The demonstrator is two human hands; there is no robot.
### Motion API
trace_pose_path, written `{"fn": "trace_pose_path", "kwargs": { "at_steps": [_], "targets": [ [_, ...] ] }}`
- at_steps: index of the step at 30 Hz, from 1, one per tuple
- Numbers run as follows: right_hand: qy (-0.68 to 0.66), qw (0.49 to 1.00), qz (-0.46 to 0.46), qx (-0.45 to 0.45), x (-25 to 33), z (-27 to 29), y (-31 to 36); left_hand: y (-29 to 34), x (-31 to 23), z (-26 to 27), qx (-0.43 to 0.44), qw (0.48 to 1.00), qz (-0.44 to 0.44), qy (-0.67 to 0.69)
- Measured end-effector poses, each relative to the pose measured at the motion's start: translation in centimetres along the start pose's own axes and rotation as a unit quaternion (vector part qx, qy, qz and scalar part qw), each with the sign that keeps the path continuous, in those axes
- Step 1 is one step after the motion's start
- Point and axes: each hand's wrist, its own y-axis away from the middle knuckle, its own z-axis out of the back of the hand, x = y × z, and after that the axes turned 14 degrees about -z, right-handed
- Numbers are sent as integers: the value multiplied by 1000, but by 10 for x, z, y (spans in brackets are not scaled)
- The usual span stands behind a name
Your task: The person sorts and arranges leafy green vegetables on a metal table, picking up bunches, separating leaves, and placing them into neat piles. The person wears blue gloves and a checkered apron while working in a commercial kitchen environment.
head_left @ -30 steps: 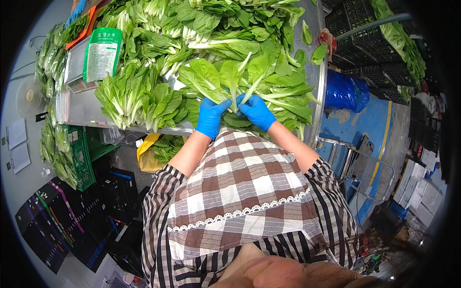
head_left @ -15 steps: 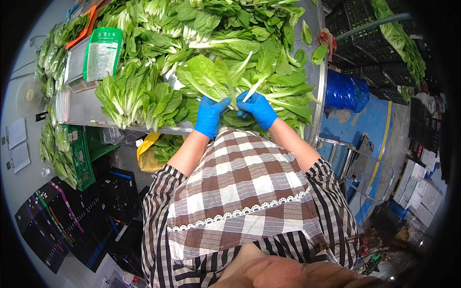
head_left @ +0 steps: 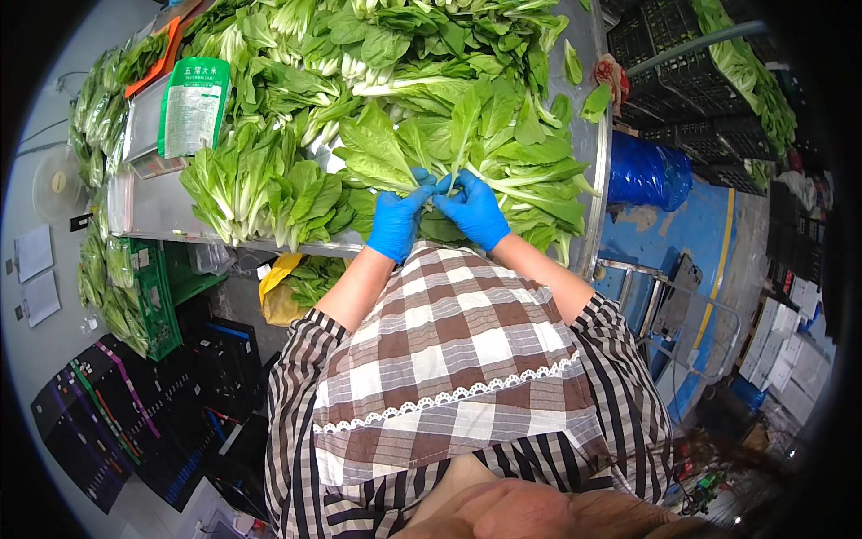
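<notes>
My left hand (head_left: 398,218), in a blue glove, is closed around the stems of a few leafy greens (head_left: 375,151) whose light green leaves fan up and to the left. Beside it, almost touching, my right hand (head_left: 472,210), gloved the same, pinches the stem of one leafy green (head_left: 464,126) that stands upright. Both hands are at the near edge of the metal table. Their fingertips partly hide the stem ends. A heap of loose greens (head_left: 537,166) lies just right of my right hand, and a bunch with pale stems (head_left: 247,184) lies to the left.
More greens (head_left: 386,40) cover the table's far part. A green and white bag (head_left: 193,106) stands at the left by an orange sheet (head_left: 153,65). The table's metal rim (head_left: 595,198) runs down the right. Black crates (head_left: 664,81) and a blue plastic-wrapped bundle (head_left: 648,171) stand beyond it.
My right hand has moved left, closer to my left hand, and its leafy green has swung from a rightward slant to nearly upright. The left hand's greens have tipped slightly.
</notes>
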Motion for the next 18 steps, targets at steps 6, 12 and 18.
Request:
{"fn": "trace_pose_path", "kwargs": {
  "at_steps": [6, 12, 18],
  "targets": [
    [-169, 974, -103, 108, 7, 7, -6, -3, 5, 9, 23, 998, 12, 56],
    [-233, 966, -86, 73, 7, 6, -5, -5, 2, 4, 30, 995, 20, 91],
    [-171, 983, -66, 8, 3, 32, -20, -11, 6, 27, -1, 981, 54, 185]
  ]
}}
